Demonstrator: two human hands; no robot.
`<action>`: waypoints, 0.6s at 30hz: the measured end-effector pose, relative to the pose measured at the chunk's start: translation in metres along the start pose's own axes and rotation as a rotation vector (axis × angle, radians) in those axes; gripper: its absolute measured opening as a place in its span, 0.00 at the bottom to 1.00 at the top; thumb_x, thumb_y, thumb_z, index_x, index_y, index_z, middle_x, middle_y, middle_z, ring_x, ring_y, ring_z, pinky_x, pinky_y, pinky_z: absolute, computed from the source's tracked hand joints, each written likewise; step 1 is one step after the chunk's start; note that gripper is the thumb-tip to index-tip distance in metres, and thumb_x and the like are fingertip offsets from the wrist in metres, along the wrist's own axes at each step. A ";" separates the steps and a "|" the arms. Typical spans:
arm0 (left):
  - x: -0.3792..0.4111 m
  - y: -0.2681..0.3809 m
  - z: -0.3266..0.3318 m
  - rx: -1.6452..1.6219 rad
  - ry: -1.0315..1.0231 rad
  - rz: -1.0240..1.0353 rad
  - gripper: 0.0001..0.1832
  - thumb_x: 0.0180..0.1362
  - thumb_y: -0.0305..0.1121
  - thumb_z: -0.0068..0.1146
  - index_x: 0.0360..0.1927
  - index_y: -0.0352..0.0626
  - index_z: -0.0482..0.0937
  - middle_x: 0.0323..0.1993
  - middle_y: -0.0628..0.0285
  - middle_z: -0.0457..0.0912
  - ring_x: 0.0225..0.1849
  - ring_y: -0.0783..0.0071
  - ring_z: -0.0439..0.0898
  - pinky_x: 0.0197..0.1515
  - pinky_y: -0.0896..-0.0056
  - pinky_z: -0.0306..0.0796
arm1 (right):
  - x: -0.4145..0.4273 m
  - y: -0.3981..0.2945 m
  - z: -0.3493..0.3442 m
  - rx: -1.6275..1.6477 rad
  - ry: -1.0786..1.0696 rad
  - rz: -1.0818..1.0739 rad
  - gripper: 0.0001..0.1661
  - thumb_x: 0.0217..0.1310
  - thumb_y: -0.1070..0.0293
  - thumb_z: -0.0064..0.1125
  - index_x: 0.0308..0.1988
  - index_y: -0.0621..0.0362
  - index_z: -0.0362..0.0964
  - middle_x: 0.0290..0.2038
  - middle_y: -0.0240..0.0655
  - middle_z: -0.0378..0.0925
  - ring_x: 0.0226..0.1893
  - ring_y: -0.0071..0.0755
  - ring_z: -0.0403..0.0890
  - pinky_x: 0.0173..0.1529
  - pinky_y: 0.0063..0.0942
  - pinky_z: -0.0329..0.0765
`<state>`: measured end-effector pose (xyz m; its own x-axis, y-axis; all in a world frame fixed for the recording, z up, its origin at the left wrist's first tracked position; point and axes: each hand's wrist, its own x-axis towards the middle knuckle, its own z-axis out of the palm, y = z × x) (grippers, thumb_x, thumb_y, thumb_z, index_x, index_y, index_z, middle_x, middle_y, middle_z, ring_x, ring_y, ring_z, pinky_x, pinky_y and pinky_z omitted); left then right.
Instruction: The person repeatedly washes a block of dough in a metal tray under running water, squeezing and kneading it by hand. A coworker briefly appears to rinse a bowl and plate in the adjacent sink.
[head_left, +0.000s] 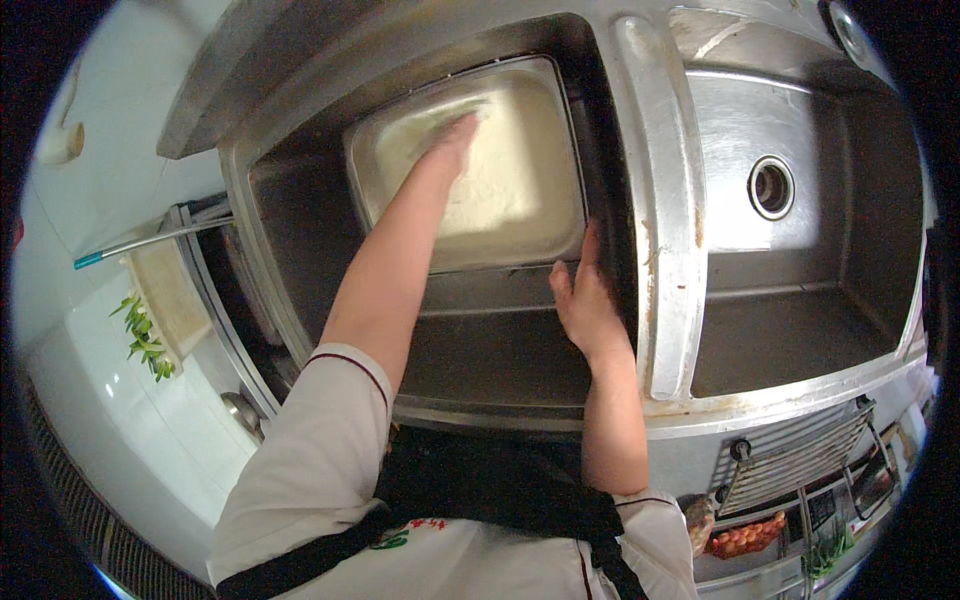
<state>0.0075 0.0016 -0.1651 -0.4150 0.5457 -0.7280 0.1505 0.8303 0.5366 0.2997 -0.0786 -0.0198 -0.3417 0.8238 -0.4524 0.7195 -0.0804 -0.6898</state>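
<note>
A rectangular steel pan of cloudy, pale liquid sits in the left basin of a stainless steel sink. My left hand reaches into the pan, blurred. Its fingers are partly lost in the liquid, so whether they hold anything is hidden. At the pan's near right corner, my right hand grips the rim, thumb on the near side and a finger along the right side.
A second basin with a round drain lies right of the divider. Leafy green vegetables lie beside a pale board at left. A teal-tipped pole juts out there. A wire rack stands lower right, near a red net bag.
</note>
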 end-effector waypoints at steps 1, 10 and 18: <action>-0.002 0.009 0.011 0.046 -0.036 -0.003 0.29 0.67 0.50 0.48 0.67 0.47 0.68 0.67 0.60 0.70 0.66 0.66 0.69 0.68 0.63 0.60 | 0.001 -0.002 -0.002 -0.011 0.003 -0.004 0.44 0.66 0.62 0.53 0.71 0.69 0.42 0.70 0.62 0.49 0.72 0.61 0.50 0.75 0.43 0.47; -0.021 0.045 0.076 1.031 -0.371 0.508 0.20 0.62 0.43 0.49 0.44 0.36 0.81 0.45 0.42 0.81 0.53 0.51 0.77 0.56 0.54 0.69 | -0.001 -0.006 -0.003 0.158 -0.127 0.166 0.44 0.69 0.58 0.49 0.72 0.66 0.39 0.71 0.63 0.48 0.73 0.61 0.48 0.75 0.42 0.45; -0.058 -0.017 0.091 0.942 -0.467 0.502 0.19 0.59 0.39 0.48 0.37 0.31 0.82 0.42 0.38 0.81 0.48 0.45 0.79 0.54 0.48 0.70 | 0.000 -0.011 -0.006 0.221 -0.166 0.188 0.43 0.70 0.59 0.47 0.72 0.67 0.37 0.70 0.64 0.50 0.72 0.61 0.51 0.75 0.42 0.47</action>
<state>0.1109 -0.0339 -0.1711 0.2215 0.6626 -0.7155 0.8927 0.1574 0.4222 0.2957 -0.0744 -0.0086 -0.3220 0.6819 -0.6567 0.6371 -0.3570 -0.6831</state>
